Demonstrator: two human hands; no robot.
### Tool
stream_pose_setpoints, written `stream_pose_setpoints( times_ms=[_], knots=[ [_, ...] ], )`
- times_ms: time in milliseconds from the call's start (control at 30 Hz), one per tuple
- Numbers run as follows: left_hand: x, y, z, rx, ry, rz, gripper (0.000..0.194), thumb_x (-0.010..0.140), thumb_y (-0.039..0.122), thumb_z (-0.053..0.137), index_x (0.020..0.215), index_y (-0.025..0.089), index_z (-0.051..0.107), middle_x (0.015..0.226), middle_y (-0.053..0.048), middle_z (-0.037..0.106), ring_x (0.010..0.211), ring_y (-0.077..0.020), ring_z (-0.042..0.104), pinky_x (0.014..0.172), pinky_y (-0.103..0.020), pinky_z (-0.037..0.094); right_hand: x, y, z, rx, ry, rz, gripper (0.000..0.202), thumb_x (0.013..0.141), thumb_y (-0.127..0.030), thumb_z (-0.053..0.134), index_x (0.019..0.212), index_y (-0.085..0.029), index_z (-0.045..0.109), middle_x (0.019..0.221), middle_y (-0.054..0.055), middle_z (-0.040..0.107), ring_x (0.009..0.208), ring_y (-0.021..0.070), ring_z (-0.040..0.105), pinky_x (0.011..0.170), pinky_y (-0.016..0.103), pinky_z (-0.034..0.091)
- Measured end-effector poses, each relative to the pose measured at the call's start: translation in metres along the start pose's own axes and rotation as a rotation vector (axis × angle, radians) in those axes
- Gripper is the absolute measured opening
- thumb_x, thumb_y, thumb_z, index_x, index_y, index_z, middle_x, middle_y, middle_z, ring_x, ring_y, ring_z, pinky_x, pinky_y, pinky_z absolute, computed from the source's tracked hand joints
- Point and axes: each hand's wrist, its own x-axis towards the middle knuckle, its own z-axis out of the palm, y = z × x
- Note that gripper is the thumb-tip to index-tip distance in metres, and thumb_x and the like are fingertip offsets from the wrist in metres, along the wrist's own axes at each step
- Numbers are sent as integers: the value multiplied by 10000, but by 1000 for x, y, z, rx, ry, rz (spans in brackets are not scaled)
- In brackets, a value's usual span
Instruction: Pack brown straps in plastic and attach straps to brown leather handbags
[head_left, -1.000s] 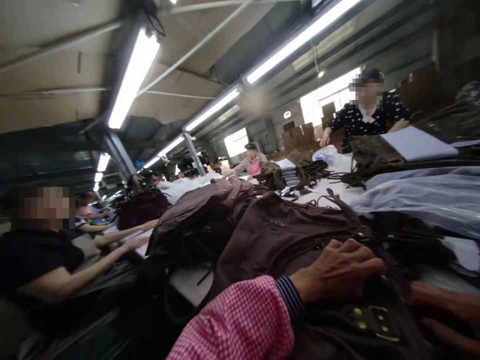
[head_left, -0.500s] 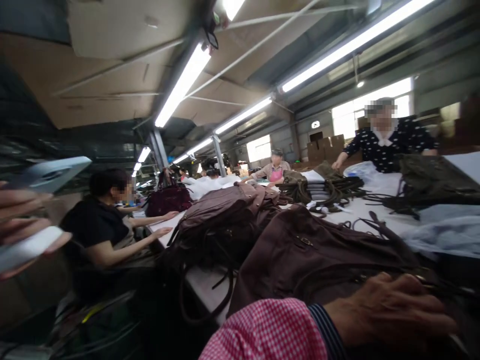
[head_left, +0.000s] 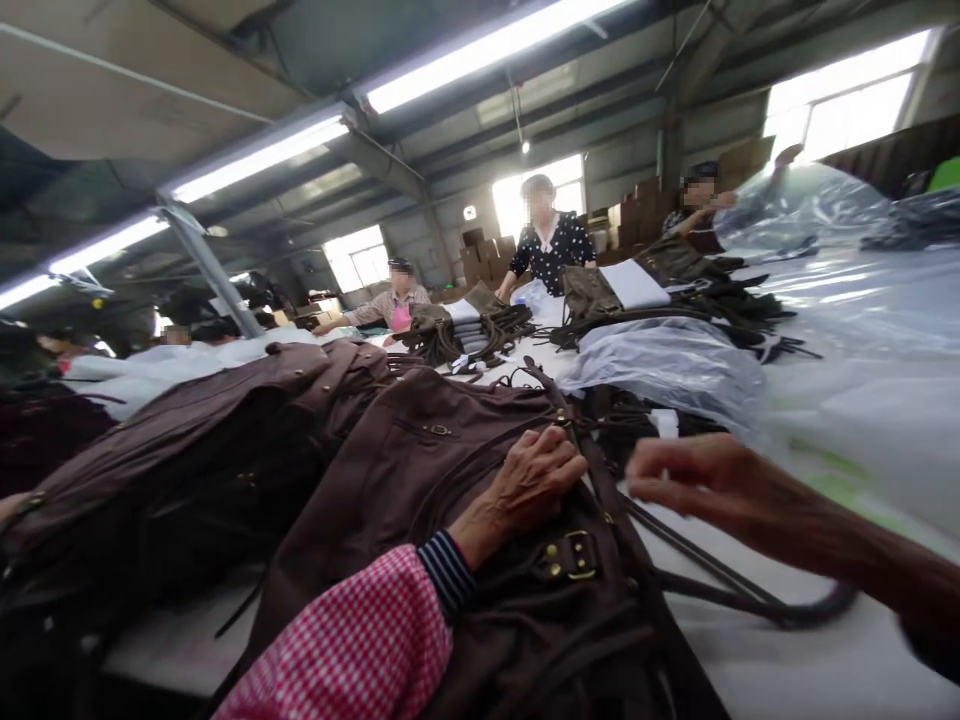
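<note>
A dark brown bag [head_left: 360,500] with brass-coloured fittings lies in front of me. My left hand [head_left: 534,472], below a pink checked sleeve with a striped cuff, rests on it, fingers curled over the bag near its strap. Beside a metal buckle [head_left: 580,555] runs the bag's long strap. To the right, apart from the bag, my right hand [head_left: 694,478] hovers over the table with a bare forearm. Its fingers are bent and slightly smeared, so what lies between them cannot be made out. A looped strap [head_left: 795,612] lies beneath that forearm.
Another brown bag [head_left: 187,430] bulges at left. Bundles of olive-green bags [head_left: 645,285] stand beyond, with clear plastic sheeting [head_left: 675,360] before them. More plastic covers the right side. Several people, one in a dotted top [head_left: 551,250], are across the table. Ceiling lights hang overhead.
My view has swung right. My right hand has come into the picture, and my left hand still grips the brown bag. The hand with pale objects at far left has gone from view.
</note>
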Motion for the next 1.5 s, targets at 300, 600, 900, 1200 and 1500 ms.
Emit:
stream_pose_setpoints(
  times_ms=[300, 600, 900, 1200, 1500],
  knots=[
    [-16, -35, -17, 76, 34, 237, 144, 920, 83, 505, 964, 163, 616, 1091, -117, 707, 1307, -249, 533, 1206, -427, 372, 62, 46, 85, -487, -54, -282, 156, 1016, -161, 486, 965, -167, 633, 989, 82, 674, 901, 224, 575, 780, 344, 431],
    [-64, -55, -61, -88, -71, -7, 148, 903, 198, 484, 788, 202, 578, 794, -32, 618, 809, -196, 557, 990, -379, 475, 63, 40, 75, -453, -87, -234, 342, 1090, -341, 419, 890, -179, 644, 922, 73, 696, 905, 213, 633, 786, 318, 426],
    [-32, -52, -46, -79, -192, -40, 393, 1073, 497, 372, 1232, 292, 667, 787, -1, 682, 724, -172, 566, 846, -391, 324, 147, 17, 69, -505, -192, -24, 193, 883, -167, 545, 1000, -139, 696, 847, 138, 736, 760, 249, 688, 624, 287, 387],
    [-35, -38, -29, -125, -201, -3, 480, 1073, 500, 366, 832, 228, 681, 703, -15, 639, 752, -192, 531, 984, -462, 276, 172, 48, 105, 34, -146, -330, 470, 730, -54, 543, 1162, -152, 700, 1137, 85, 733, 1055, 232, 658, 955, 327, 499],
    [-33, -36, -26, -245, -194, 72, 136, 1024, 267, 530, 1109, 289, 634, 1060, 23, 640, 1025, -171, 561, 989, -371, 327, 161, 26, 104, -428, -188, -116, 223, 930, -168, 536, 1012, -81, 724, 1001, 202, 742, 877, 276, 708, 749, 333, 519]
  ],
)
